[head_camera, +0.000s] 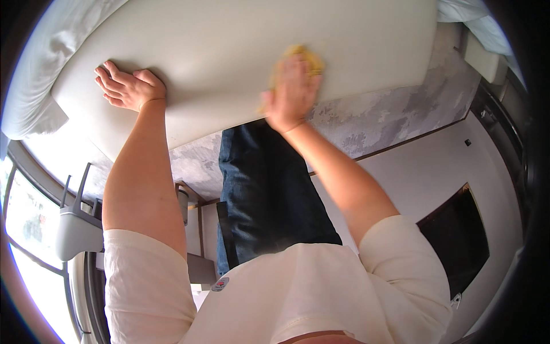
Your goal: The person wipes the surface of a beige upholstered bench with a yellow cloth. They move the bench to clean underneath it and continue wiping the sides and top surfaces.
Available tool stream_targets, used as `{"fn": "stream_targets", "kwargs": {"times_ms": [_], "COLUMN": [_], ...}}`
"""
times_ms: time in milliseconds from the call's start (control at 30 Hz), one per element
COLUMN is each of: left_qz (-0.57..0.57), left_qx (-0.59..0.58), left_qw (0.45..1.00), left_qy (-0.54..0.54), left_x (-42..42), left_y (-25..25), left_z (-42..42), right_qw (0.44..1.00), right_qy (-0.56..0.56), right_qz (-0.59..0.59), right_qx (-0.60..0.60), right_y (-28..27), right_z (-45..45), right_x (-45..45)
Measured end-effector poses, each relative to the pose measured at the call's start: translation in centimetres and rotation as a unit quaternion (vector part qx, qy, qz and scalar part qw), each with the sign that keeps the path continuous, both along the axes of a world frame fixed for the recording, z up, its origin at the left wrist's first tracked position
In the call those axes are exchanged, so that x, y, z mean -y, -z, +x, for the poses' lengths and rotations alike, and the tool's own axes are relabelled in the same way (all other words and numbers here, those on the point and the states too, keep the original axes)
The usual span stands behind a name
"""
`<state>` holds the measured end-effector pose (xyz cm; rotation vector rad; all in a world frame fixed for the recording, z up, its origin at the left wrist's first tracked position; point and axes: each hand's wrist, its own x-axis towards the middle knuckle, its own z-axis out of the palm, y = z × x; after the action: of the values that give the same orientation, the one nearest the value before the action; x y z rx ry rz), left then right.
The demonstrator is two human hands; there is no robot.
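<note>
My left hand (pixel 131 87) is braced on a cream, smooth upholstered surface (pixel 215 51), near its left side. Its fingers are spread a little and it holds nothing. Farther right, my right hand (pixel 294 92) presses a yellow cloth (pixel 316 62) against the same surface. The hand and the cloth are blurred. Most of the cloth is hidden under the palm, with its edge showing past the fingertips.
White fabric (pixel 56 56) borders the cream surface at left. Below it runs a mottled grey carpet (pixel 361 116). A light chair (pixel 79 234) with grey legs stands left, near a bright window (pixel 34 215). A black screen (pixel 459 236) is on the pale wall (pixel 434 172) at right.
</note>
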<state>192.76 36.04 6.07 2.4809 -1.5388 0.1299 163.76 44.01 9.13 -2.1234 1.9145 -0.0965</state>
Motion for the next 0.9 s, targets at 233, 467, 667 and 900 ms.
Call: {"fn": "stream_targets", "kwargs": {"times_ms": [233, 467, 667, 900], "left_qz": [0.001, -0.011, -0.020, 0.009], "left_qx": [0.004, -0.002, -0.016, -0.049], "left_qw": [1.000, 1.000, 1.000, 0.999], "left_qy": [0.005, 0.010, 0.017, 0.000], "left_x": [0.2, 0.2, 0.0, -0.1], "left_y": [-0.1, 0.0, 0.0, -0.2], "left_z": [0.0, 0.3, 0.4, 0.9], "right_qw": [0.973, 0.973, 0.984, 0.982], "right_qy": [-0.203, -0.208, 0.031, 0.116], "right_qz": [-0.105, -0.056, -0.170, -0.140], "right_qx": [0.025, 0.081, -0.029, -0.052], "right_y": [-0.3, -1.2, 1.2, 1.8], "right_z": [12.8, 4.4, -10.5, -11.4], "right_x": [-2.7, 3.7, 16.8, 19.2]}}
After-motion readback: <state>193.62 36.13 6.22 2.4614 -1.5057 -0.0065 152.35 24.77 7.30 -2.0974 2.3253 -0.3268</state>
